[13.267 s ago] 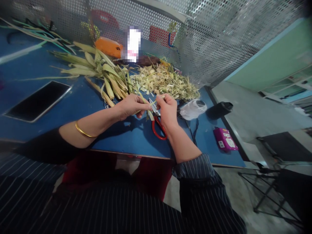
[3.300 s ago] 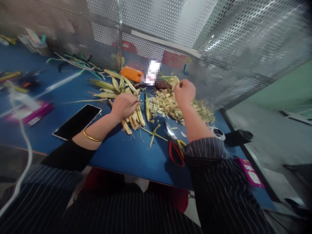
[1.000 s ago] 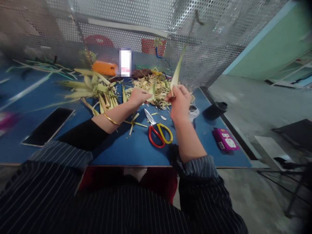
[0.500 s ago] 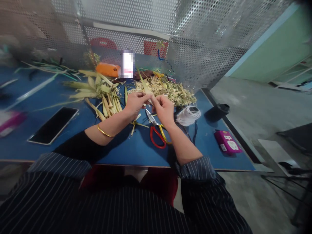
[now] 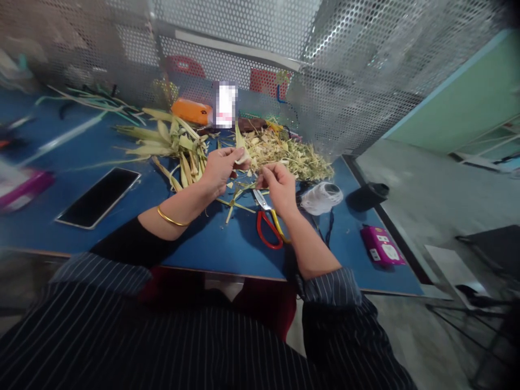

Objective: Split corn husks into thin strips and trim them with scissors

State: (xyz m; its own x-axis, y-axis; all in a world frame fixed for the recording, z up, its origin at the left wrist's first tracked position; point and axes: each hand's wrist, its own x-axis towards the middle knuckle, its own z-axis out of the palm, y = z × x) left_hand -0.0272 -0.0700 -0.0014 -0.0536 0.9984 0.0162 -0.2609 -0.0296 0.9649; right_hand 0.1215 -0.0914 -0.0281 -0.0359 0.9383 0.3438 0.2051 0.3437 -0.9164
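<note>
My left hand (image 5: 219, 169) is closed on a pale green leaf strip (image 5: 240, 149) and holds it above the blue table (image 5: 211, 244). My right hand (image 5: 278, 184) is pinched on the lower end of the same strip, a little to the right. Below the hands lie a small star-shaped woven leaf piece (image 5: 234, 201) and scissors (image 5: 268, 226) with one red and one yellow handle. A bundle of long leaves (image 5: 170, 142) lies left of my left hand. A heap of leaf trimmings (image 5: 288, 153) lies behind my hands.
A black phone (image 5: 98, 196) lies at the left. A white thread spool (image 5: 322, 197), a black cup (image 5: 368, 196) and a pink box (image 5: 384, 246) are at the right. An orange case (image 5: 192, 111) sits by the perforated metal screen (image 5: 345, 70). More leaves lie far left.
My right hand brought the long leaf down from upright to meet my left hand. Both hands now hold it low over the table, the right slightly lower than half a second ago.
</note>
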